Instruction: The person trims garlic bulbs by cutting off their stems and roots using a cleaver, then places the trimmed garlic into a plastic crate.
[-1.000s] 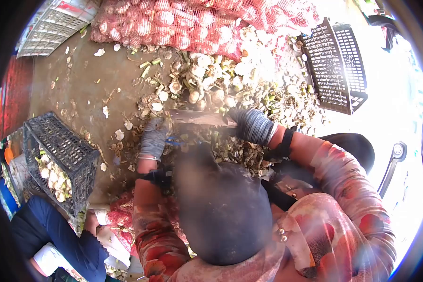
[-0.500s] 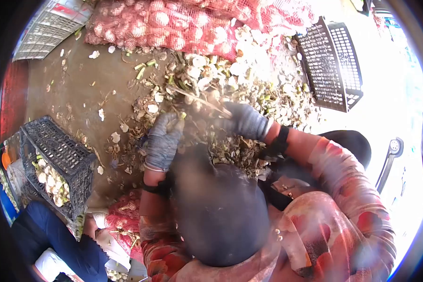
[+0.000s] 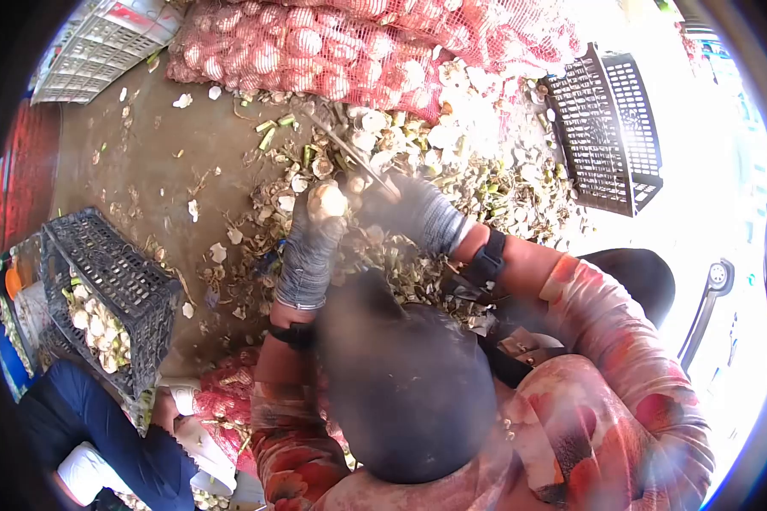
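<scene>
My left hand (image 3: 307,247), in a grey glove, is closed around a pale garlic bulb (image 3: 326,203). To its right my right hand (image 3: 422,213), also gloved in grey, is closed on a long, thin knife (image 3: 354,152). The knife points up and to the left, past the bulb. Motion smears the right fingers, and the handle is hidden in them. Below both hands lies a heap of garlic trimmings and dry skins (image 3: 507,183).
Red mesh sacks of garlic (image 3: 315,55) lie across the back. A black crate (image 3: 601,128) stands at right; another crate (image 3: 111,264) at left holds garlic bulbs. A pale crate (image 3: 102,51) is at upper left. Another person's dark-clothed leg (image 3: 94,426) shows at lower left.
My left hand has turned and the garlic bulb now shows plainly at its fingertips. My right hand and the knife have shifted slightly left. The whole view has moved a little.
</scene>
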A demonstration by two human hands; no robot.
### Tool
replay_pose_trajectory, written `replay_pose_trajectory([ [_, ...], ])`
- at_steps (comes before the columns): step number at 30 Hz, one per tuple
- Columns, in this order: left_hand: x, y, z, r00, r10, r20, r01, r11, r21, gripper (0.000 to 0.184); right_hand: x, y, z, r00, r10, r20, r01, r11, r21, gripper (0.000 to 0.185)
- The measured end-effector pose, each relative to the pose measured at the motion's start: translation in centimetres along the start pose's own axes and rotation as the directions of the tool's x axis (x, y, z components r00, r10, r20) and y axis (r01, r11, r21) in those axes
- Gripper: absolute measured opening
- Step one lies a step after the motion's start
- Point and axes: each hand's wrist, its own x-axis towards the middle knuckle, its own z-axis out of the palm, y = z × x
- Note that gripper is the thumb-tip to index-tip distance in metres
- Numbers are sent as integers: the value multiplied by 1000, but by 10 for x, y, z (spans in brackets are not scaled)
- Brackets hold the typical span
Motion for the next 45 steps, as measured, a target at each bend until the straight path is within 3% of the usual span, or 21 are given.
replay_pose_trajectory([
  [3,-1,14,8,1000,-15,14,16,996,-89,56,-16,-49,-37,998,-37,56,60,862,-503,29],
  [4,10,-5,-5,982,7,187,-51,971,233,48,-23,-56,-48,988,-68,140,135,821,-554,22],
  [7,-5,-42,-14,954,170,247,-275,824,496,41,-33,-73,-59,963,-115,245,250,724,-643,22],
  [9,-9,-37,-10,963,158,218,-250,820,514,40,-34,-69,-60,961,-142,239,262,747,-611,22],
  [10,-11,-9,-2,982,-82,171,2,907,421,40,-35,-67,-60,956,-144,256,272,762,-588,21],
  [12,-14,-5,-3,935,-322,152,263,912,316,40,-37,-67,-60,951,-148,271,281,778,-562,20],
  [13,-15,-20,-9,971,-96,219,-4,909,417,39,-43,-71,-59,959,-175,224,266,834,-484,19],
  [15,-20,-36,-13,942,126,311,-272,829,489,39,-47,-70,-57,965,-198,171,252,880,-403,19],
  [18,-23,-40,-15,961,23,275,-149,881,450,39,-50,-68,-55,967,-172,186,230,904,-360,18],
  [21,-29,-44,-15,952,66,299,-211,849,485,37,-52,-77,-55,968,-101,229,215,803,-555,19],
  [24,-27,-41,-11,959,88,269,-215,847,486,38,-53,-73,-56,969,-93,228,210,798,-566,19],
  [27,-30,-18,6,954,266,142,-301,867,398,45,-51,-41,-57,969,-89,232,230,671,-705,20],
  [28,-30,1,15,993,114,37,-119,950,290,51,-48,-1,-55,973,-147,178,226,760,-609,19],
  [29,-31,11,16,1000,29,0,-28,973,230,54,-20,50,-52,983,161,93,-70,784,-617,18],
  [30,-32,21,16,998,-56,-38,61,984,165,57,-27,45,-74,992,15,124,71,745,-664,19],
  [31,-34,28,10,995,-73,-68,83,985,149,53,-32,55,-75,995,94,-44,-99,738,-668,23],
  [33,-36,27,1,990,-68,-124,84,988,127,45,-49,42,-71,994,56,-92,-101,771,-629,27],
  [35,-34,9,-8,991,-48,-124,65,989,134,42,-50,-19,-64,982,101,161,26,765,-644,27],
  [36,-33,-4,-12,995,81,-53,-59,941,334,49,-52,-42,-61,981,19,191,112,751,-651,25],
  [38,-39,-28,-19,903,370,217,-413,615,671,58,-61,-71,-55,975,-48,219,183,735,-653,24],
  [45,-51,-35,-11,954,260,148,-299,854,426,55,-61,-61,-50,941,-204,270,326,763,-558,28],
])
